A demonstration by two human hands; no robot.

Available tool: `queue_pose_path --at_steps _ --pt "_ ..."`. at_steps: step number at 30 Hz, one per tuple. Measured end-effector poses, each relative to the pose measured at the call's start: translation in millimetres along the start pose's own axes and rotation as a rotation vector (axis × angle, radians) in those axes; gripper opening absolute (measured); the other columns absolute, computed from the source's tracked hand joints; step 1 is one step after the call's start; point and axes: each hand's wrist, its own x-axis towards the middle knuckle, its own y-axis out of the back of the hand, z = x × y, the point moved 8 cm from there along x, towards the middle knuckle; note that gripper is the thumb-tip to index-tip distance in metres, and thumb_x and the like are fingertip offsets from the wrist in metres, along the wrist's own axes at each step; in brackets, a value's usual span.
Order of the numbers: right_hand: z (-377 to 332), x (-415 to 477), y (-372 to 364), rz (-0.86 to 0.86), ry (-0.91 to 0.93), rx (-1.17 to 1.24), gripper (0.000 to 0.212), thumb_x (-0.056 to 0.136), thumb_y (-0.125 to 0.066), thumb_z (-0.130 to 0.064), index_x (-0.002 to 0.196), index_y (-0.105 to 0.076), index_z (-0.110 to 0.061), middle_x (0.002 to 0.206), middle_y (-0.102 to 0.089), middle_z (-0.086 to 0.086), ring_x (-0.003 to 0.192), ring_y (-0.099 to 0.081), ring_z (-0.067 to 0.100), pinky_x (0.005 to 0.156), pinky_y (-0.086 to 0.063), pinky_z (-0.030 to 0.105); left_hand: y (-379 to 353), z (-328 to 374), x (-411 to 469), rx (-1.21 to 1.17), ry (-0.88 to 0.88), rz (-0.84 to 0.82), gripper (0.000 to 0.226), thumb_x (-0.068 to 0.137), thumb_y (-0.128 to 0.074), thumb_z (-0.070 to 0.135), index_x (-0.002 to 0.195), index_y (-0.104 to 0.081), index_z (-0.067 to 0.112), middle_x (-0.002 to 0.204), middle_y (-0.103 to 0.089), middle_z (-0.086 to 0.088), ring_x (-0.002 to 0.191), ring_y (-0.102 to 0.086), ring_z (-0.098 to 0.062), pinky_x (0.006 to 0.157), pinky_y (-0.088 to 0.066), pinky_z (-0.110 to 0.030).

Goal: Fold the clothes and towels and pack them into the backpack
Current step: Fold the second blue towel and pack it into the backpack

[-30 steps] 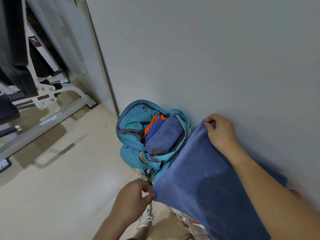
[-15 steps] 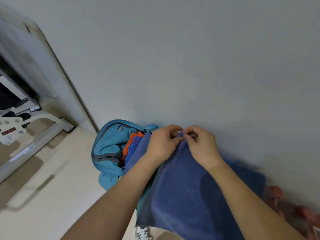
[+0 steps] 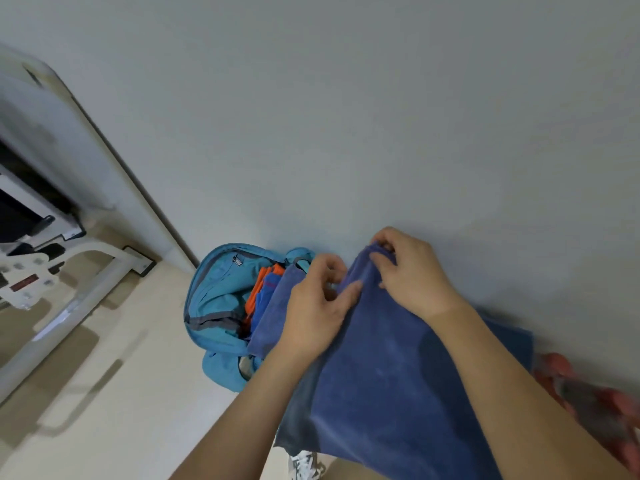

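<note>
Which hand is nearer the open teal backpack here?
Left. The left hand overlaps the backpack opening's right side in this view; the right hand sits farther right, pinching the blue towel.

My forearms and the large blue terry towel (image 3: 398, 368) hide part of the open teal fabric backpack (image 3: 214, 306); blurred red cloth (image 3: 588, 403) and white shoe (image 3: 306, 465) run past the frame edges.

Matt, fuzzy terry-cloth blue towel (image 3: 398, 375), smooth teal synthetic-fabric backpack (image 3: 214, 296), faintly glossy beige floor (image 3: 121, 393), matt grey wall (image 3: 346, 116)
</note>
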Motion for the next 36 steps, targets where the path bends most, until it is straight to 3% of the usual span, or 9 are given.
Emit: queue_pose_path --at_steps 5,8,13,16,19,22,27,30,36 --pt "-1 -6 11 -0.011 0.002 0.131 0.02 0.089 -0.049 -0.018 0.088 -0.051 -0.039 0.086 -0.063 -0.008 0.085 -0.063 0.02 0.078 -0.054 0.048 7 -15 -52 0.119 -0.046 -0.037 0.03 0.079 -0.075 0.03 0.097 -0.052 0.036 0.064 -0.05 0.015 0.054 -0.041 -0.007 0.052 -0.033 -0.015" --pt "-11 -13 22 -0.045 0.037 0.132 0.029 0.093 -0.045 -0.009 0.097 -0.053 -0.037 0.087 -0.061 -0.008 0.088 -0.061 0.014 0.085 -0.052 0.044 12 -24 -68 0.106 0.019 -0.005 0.035 0.078 -0.075 0.027 0.099 -0.049 0.034 0.055 -0.043 0.01 0.049 -0.035 -0.009 0.049 -0.028 -0.016" --pt "-37 -28 41 -0.098 0.187 -0.127 0.046 0.092 -0.037 0.002 0.114 -0.058 -0.033 0.1 -0.061 0.001 0.094 -0.058 0.015 0.09 -0.045 0.032 14 -24 -80 0.113 0.012 -0.072 0.023 0.078 -0.076 0.022 0.085 -0.057 0.031 0.077 -0.062 0.019 0.066 -0.055 -0.002 0.059 -0.04 -0.016" --pt "-38 -38 62 0.015 0.216 -0.231 0.039 0.089 -0.042 0.004 0.111 -0.062 -0.022 0.101 -0.062 0.001 0.093 -0.059 0.02 0.089 -0.049 0.039 24 -31 -81 0.108 0.043 -0.068 0.019 0.075 -0.079 0.022 0.073 -0.06 0.024 0.069 -0.061 0.006 0.061 -0.052 -0.005 0.057 -0.043 -0.021" --pt "-33 -57 97 0.169 0.155 -0.156 0.03 0.094 -0.042 -0.001 0.109 -0.062 -0.018 0.102 -0.06 -0.007 0.093 -0.06 0.016 0.089 -0.051 0.039 30 -36 -83 0.112 0.074 -0.146 0.015 0.073 -0.081 0.017 0.071 -0.069 0.025 0.071 -0.067 0.009 0.066 -0.06 -0.01 0.06 -0.048 -0.023" --pt "-25 -88 134 0.331 0.071 -0.127 0.028 0.095 -0.041 -0.002 0.102 -0.061 -0.02 0.092 -0.061 -0.006 0.075 -0.062 0.015 0.08 -0.053 0.036 34 -32 -87 0.129 0.072 -0.201 0.023 0.073 -0.08 0.008 0.069 -0.071 0.029 0.071 -0.07 0.012 0.065 -0.063 -0.005 0.061 -0.048 -0.02" --pt "-9 -159 186 0.588 -0.057 0.101 0.034 0.095 -0.041 0.002 0.088 -0.057 -0.026 0.087 -0.059 -0.008 0.066 -0.065 0.015 0.054 -0.049 0.011 48 32 -90 0.168 -0.109 -0.16 0.032 0.071 -0.079 0.006 0.06 -0.072 0.035 0.063 -0.068 0.017 0.057 -0.06 0.002 0.054 -0.043 -0.009" --pt "3 -200 217 0.683 -0.144 0.279 0.041 0.091 -0.04 0.007 0.08 -0.059 -0.027 0.084 -0.062 -0.002 0.059 -0.061 0.015 0.048 -0.052 0.018 61 85 -89 0.104 -0.159 -0.085 0.04 0.07 -0.079 0.007 0.056 -0.07 0.043 0.059 -0.067 0.017 0.052 -0.058 0.004 0.05 -0.042 -0.008" --pt "14 -291 257 0.651 -0.235 0.501 0.032 0.09 -0.041 0.007 0.082 -0.064 -0.015 0.073 -0.06 0.003 0.06 -0.053 0.011 0.04 -0.045 0.017 54 188 -118 0.029 -0.356 -0.186 0.02 0.07 -0.079 0.008 0.061 -0.072 0.024 0.051 -0.063 0.005 0.046 -0.052 -0.001 0.045 -0.042 -0.013"
